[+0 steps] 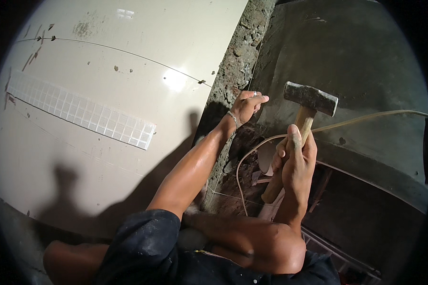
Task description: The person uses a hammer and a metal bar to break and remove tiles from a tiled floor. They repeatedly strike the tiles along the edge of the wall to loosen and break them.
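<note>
My right hand (297, 159) is wrapped around the wooden handle of a hammer (311, 99), thumb laid along the shaft. The hammer's dark, worn steel head points up, clear of any surface. My left hand (248, 106) is closed with its fingers curled, above the rough mortar strip (240, 52) beside the tiles; whatever it may grip is hidden. A ring and a bracelet show on that hand and wrist. Just beyond it, a small metal nail (246, 71) stands at the strip. A thin string (257, 54) runs along the strip's right side.
Large glossy cream tiles (142, 28) cover the left, with a white grid-patterned strip (81, 111) lying on them. To the right is a grey cement surface (361, 52) with a dark recess (361, 209) below its edge. A pale cable (366, 118) loops behind my right hand.
</note>
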Motion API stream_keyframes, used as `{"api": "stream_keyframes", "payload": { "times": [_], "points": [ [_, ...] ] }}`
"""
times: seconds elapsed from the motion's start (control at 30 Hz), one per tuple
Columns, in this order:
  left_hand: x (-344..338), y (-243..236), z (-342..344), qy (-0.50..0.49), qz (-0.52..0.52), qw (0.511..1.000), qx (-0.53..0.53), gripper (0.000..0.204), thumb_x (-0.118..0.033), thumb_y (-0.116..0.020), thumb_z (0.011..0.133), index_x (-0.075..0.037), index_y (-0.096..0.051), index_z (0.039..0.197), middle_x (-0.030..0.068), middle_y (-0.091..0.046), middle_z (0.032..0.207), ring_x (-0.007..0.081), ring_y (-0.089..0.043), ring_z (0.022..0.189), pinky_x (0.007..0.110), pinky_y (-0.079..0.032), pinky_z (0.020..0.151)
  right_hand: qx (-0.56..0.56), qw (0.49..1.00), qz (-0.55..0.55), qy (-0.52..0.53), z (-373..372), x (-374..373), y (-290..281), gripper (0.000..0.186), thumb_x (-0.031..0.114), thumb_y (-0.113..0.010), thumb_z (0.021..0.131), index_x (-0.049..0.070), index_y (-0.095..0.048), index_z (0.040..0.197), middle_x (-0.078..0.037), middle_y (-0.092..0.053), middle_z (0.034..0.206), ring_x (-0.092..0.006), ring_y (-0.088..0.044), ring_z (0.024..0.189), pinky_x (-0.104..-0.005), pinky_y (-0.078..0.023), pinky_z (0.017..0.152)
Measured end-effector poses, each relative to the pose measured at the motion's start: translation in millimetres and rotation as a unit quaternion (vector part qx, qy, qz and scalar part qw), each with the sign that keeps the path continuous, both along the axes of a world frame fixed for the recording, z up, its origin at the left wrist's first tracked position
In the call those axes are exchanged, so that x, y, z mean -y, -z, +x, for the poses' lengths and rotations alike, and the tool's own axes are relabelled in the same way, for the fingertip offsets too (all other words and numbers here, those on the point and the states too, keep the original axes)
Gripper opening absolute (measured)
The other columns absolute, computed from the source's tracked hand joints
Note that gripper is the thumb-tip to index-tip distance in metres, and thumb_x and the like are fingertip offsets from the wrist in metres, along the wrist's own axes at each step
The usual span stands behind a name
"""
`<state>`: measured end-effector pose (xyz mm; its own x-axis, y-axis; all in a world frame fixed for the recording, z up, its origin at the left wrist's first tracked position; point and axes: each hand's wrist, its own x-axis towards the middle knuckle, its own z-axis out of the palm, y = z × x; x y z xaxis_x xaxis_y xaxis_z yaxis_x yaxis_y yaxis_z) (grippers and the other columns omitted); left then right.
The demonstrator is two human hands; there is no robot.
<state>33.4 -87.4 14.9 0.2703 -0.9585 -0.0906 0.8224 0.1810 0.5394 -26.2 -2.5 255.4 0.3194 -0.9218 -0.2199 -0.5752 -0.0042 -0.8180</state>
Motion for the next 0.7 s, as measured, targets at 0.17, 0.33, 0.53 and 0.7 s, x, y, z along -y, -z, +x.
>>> {"api": "stream_keyframes", "payload": {
  "times": [0.17,0.33,0.53,0.7],
  "points": [
    [-13.4,-6.0,-16.2,-0.096,0.017,0.995,-0.028,0.041,-0.020,-0.063,0.095,-0.013,-0.039,0.063,-0.0029,-0.035,0.064,0.0115,-0.033,0.060,0.032,-0.031,0.062,0.016,1.000,-0.003,-0.001,-13.2,-4.4,-6.9,0.021,0.026,-0.059,0.113,0.006,-0.056,0.108,0.001,-0.050,0.065,-0.0055,-0.046,0.045,-0.0225,-0.036,0.039],
    [-21.0,-3.9,-41.8,-0.184,0.048,0.976,-0.107,0.039,-0.018,-0.059,0.094,-0.010,-0.040,0.060,-0.0009,-0.038,0.062,0.0133,-0.036,0.059,0.033,-0.032,0.062,0.021,0.999,-0.027,0.025,-27.2,-1.6,-16.9,0.023,0.027,-0.058,0.113,0.006,-0.053,0.105,0.000,-0.051,0.065,-0.0072,-0.046,0.045,-0.0238,-0.038,0.040],
    [-21.5,10.9,-68.6,-0.283,0.006,0.946,-0.160,0.040,-0.008,-0.055,0.092,-0.009,-0.032,0.060,-0.0008,-0.035,0.061,0.0120,-0.032,0.060,0.033,-0.029,0.060,0.016,1.000,0.001,-0.004,-30.6,16.7,-17.3,0.021,0.024,-0.059,0.112,0.005,-0.052,0.107,-0.001,-0.052,0.066,-0.0075,-0.047,0.047,-0.0238,-0.038,0.042],
    [-33.5,17.7,-77.2,-0.323,-0.039,0.934,-0.149,0.039,-0.003,-0.052,0.091,-0.008,-0.030,0.060,0.0014,-0.034,0.062,0.0146,-0.033,0.062,0.033,-0.030,0.062,0.038,0.998,0.050,0.005,-27.7,33.7,-5.5,0.021,0.023,-0.062,0.111,0.003,-0.054,0.112,-0.001,-0.053,0.071,-0.0070,-0.048,0.052,-0.0235,-0.041,0.044]
  ]
}}
